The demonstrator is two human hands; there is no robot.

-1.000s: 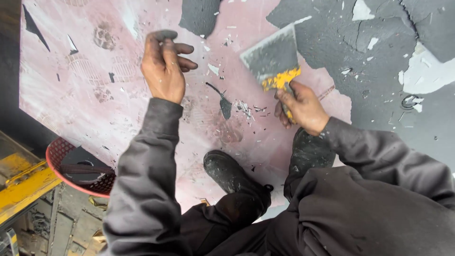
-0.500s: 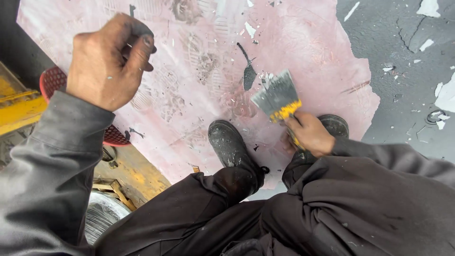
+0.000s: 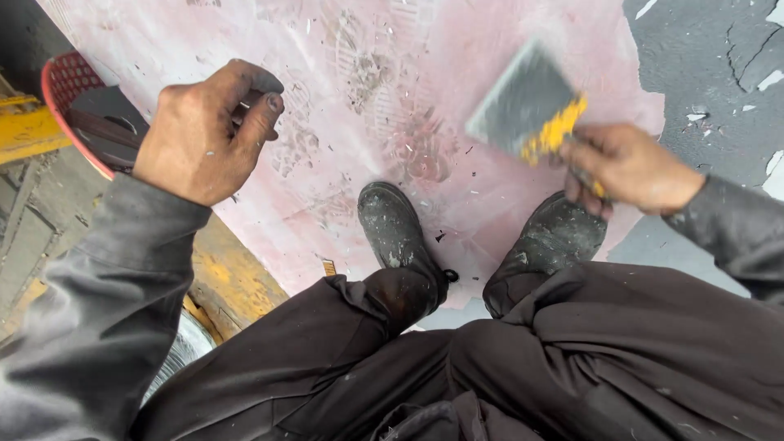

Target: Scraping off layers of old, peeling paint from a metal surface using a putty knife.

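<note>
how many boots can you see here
2. The left boot stands on the pink surface near the middle of the view; the right boot is beside it, under the right hand holding the scraper.

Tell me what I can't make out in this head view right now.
- Scraper blade: motion-blurred, edge condition unreadable.
- Its handle: mostly hidden inside the right hand.
- Left hand: closed on a small dark thing, hidden by the fingers; its kind cannot be told.
- Red basket: cut off by the left edge and partly behind the left hand.
</note>
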